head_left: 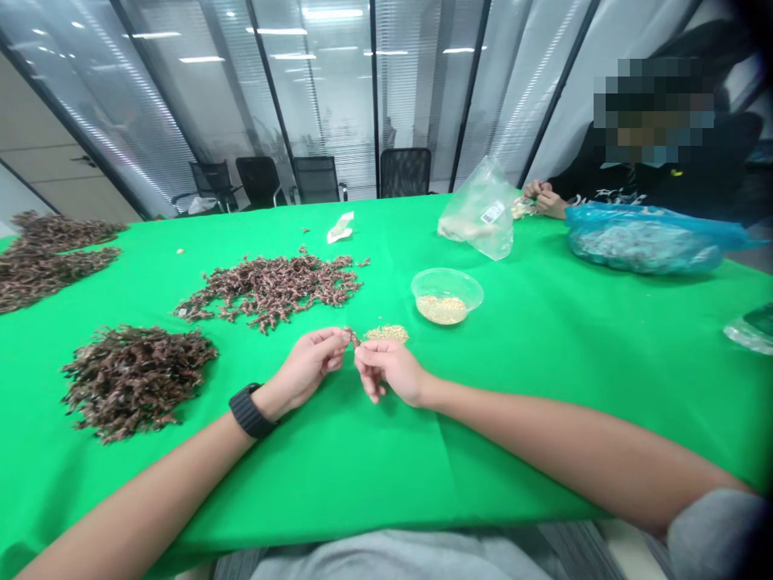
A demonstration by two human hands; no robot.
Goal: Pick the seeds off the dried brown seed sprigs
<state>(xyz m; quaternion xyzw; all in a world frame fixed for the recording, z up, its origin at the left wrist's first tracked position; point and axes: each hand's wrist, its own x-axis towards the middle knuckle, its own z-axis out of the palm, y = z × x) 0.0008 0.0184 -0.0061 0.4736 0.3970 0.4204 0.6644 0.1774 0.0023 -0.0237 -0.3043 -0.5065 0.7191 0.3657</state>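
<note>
Right hand (390,370) near bowl (447,283) of grains (443,311)

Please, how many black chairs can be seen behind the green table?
4: the leftmost chair, the second chair beside it, the third chair near the middle, and the rightmost chair. The table may hide others.

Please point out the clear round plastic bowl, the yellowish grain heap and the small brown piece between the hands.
Clear round plastic bowl (448,283): head view, inner far wall.
Yellowish grain heap (390,331): head view, uncovered middle.
Small brown piece (353,336): head view, visible middle.
</note>
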